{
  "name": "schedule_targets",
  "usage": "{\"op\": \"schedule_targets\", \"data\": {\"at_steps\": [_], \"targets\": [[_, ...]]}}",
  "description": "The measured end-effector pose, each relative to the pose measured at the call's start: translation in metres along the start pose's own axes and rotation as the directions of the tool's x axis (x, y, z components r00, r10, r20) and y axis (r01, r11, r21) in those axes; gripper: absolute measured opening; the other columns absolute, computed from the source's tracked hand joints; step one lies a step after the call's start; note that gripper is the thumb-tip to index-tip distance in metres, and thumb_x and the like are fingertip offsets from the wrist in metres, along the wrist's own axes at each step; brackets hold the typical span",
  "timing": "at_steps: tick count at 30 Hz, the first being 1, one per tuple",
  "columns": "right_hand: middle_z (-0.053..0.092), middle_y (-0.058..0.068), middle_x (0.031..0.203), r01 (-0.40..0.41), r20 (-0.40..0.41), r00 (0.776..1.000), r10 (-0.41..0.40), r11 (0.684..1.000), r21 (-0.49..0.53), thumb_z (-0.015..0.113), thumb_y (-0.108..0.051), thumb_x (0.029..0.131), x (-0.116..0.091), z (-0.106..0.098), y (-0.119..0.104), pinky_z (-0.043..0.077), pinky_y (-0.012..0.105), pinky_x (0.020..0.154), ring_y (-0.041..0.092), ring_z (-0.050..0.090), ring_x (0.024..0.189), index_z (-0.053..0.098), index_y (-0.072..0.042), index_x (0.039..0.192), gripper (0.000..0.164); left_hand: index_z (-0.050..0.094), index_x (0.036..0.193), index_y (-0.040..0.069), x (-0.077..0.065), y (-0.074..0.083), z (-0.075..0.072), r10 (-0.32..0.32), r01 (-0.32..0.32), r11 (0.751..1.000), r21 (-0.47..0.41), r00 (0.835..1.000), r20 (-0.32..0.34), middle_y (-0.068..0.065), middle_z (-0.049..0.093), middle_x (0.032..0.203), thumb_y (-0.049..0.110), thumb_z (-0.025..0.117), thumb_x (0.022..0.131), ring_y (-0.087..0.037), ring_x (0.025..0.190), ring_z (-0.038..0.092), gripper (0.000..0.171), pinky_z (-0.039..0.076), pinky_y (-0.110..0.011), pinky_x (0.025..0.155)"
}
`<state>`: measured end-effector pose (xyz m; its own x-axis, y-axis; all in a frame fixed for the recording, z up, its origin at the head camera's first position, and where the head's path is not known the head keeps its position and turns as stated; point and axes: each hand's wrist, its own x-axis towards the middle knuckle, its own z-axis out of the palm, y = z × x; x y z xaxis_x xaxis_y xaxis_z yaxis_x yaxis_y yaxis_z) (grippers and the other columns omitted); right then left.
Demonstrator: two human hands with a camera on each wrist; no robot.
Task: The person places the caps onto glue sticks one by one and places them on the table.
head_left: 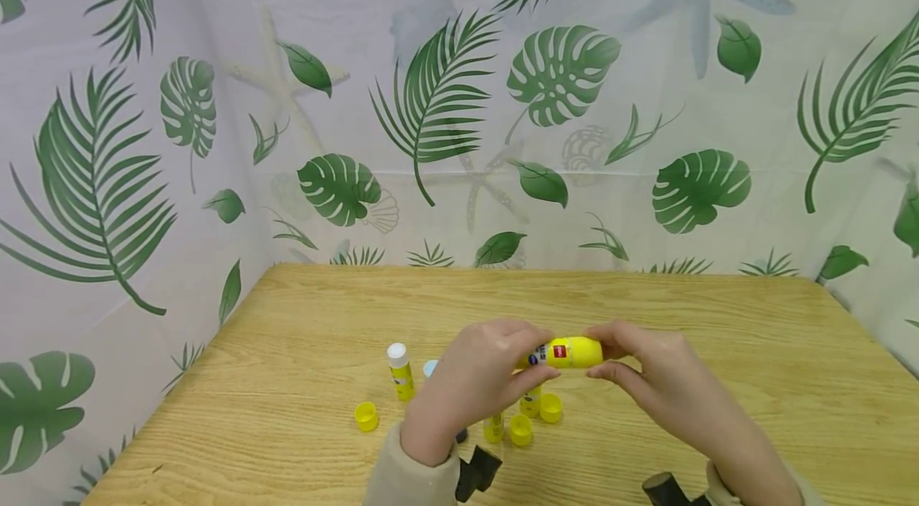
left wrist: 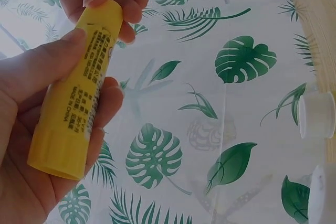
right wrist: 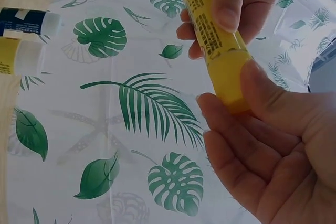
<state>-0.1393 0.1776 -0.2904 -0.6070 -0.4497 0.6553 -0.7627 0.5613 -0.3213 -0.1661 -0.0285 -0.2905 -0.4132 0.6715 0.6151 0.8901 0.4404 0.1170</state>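
Note:
A yellow glue stick [head_left: 565, 352] with its yellow cap [right wrist: 227, 80] on lies almost level in the air above the table. My left hand [head_left: 477, 370] grips its body, thumb along one side and fingers curled behind, as the left wrist view shows. At the capped end my right hand [head_left: 664, 374] pinches the cap between thumb and fingertips. The printed label [left wrist: 86, 77] faces the left wrist camera. Below the hands stand other glue sticks, one of them a yellow one with a white top [head_left: 400, 372]; my left hand partly hides several.
Loose yellow caps lie on the wooden table: one at the left [head_left: 366, 417], two [head_left: 521, 430] close together below the held glue stick. A dark blue stick [right wrist: 22, 22] shows among the standing ones. Leaf-printed cloth [head_left: 431, 227] hangs behind the table and at its sides.

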Motion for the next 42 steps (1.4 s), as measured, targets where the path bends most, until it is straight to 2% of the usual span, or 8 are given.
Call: {"op": "schedule_targets", "data": {"at_steps": [7,15,21,25,28,34,36,42], "targets": [[0.065,0.0,0.084,0.003,-0.039,0.999,-0.006,0.997,-0.075,0.074,0.007,0.06,0.005,-0.003,-0.007,0.048,0.019,0.059,0.007,0.059,0.072,0.061,-0.002,0.095,0.038,0.063,0.097,0.004,0.0,-0.001,0.001,-0.014,0.013,1.0,-0.006,0.999,-0.052,-0.002,0.064,0.089,0.019,0.069,0.078,-0.009,0.074,0.058,0.025,0.044,-0.013,0.067],[0.064,0.001,0.086,0.017,-0.091,0.995,-0.028,0.993,-0.12,0.076,0.007,0.059,0.015,-0.003,-0.011,0.049,0.024,0.063,0.012,0.06,0.074,0.062,-0.002,0.096,0.041,0.062,0.102,0.005,-0.001,-0.005,0.0,-0.063,0.055,0.995,-0.087,0.994,-0.094,-0.003,0.064,0.094,0.01,0.065,0.078,-0.008,0.074,0.057,0.024,0.043,-0.012,0.066],[0.063,0.001,0.089,-0.049,-0.102,0.994,0.05,0.999,0.012,0.074,0.005,0.063,0.016,0.001,-0.005,0.048,0.022,0.067,0.01,0.059,0.077,0.062,-0.002,0.099,0.038,0.061,0.1,0.004,-0.001,-0.006,0.001,-0.072,0.063,0.994,-0.087,0.992,-0.108,-0.003,0.063,0.091,0.01,0.066,0.077,-0.007,0.068,0.054,0.025,0.042,-0.011,0.061],[0.063,0.004,0.09,-0.136,-0.107,0.983,0.152,0.98,0.147,0.071,0.006,0.068,0.017,0.006,-0.004,0.048,0.021,0.069,0.007,0.058,0.078,0.06,0.001,0.1,0.034,0.06,0.099,0.003,-0.001,-0.006,0.003,-0.086,0.078,0.995,-0.069,0.99,-0.116,-0.003,0.062,0.088,0.011,0.068,0.076,-0.008,0.064,0.053,0.025,0.041,-0.011,0.058],[0.061,0.007,0.092,-0.188,-0.104,0.969,0.223,0.945,0.269,0.068,0.007,0.071,0.016,0.009,-0.004,0.047,0.019,0.069,0.007,0.058,0.08,0.058,0.004,0.102,0.032,0.06,0.098,0.004,0.0,-0.005,0.005,-0.094,0.088,0.995,-0.055,0.989,-0.117,-0.002,0.062,0.087,0.014,0.069,0.076,-0.009,0.064,0.054,0.026,0.041,-0.011,0.058],[0.06,0.004,0.094,-0.254,-0.049,0.947,0.316,0.837,0.484,0.064,0.007,0.075,0.016,0.015,-0.003,0.049,0.023,0.069,0.011,0.06,0.081,0.054,0.008,0.103,0.029,0.059,0.097,0.006,0.001,-0.004,0.007,-0.096,0.093,0.995,-0.029,0.989,-0.115,0.0,0.06,0.085,0.02,0.074,0.072,-0.007,0.067,0.054,0.032,0.043,-0.013,0.062],[0.06,0.005,0.093,-0.273,-0.039,0.942,0.333,0.829,0.489,0.064,0.005,0.076,0.016,0.016,-0.003,0.049,0.023,0.069,0.011,0.06,0.08,0.054,0.008,0.103,0.028,0.059,0.097,0.007,0.001,-0.004,0.008,-0.098,0.096,0.995,-0.023,0.989,-0.109,0.001,0.059,0.085,0.022,0.075,0.071,-0.006,0.067,0.053,0.034,0.042,-0.012,0.062],[0.059,0.013,0.091,-0.3,-0.058,0.933,0.355,0.857,0.419,0.065,0.003,0.076,0.014,0.017,-0.002,0.049,0.023,0.068,0.01,0.06,0.077,0.056,0.007,0.101,0.026,0.059,0.097,0.008,0.001,-0.006,0.012,-0.103,0.102,0.995,-0.018,0.992,-0.075,0.002,0.059,0.086,0.027,0.074,0.071,-0.006,0.069,0.053,0.036,0.041,-0.011,0.062]]}}
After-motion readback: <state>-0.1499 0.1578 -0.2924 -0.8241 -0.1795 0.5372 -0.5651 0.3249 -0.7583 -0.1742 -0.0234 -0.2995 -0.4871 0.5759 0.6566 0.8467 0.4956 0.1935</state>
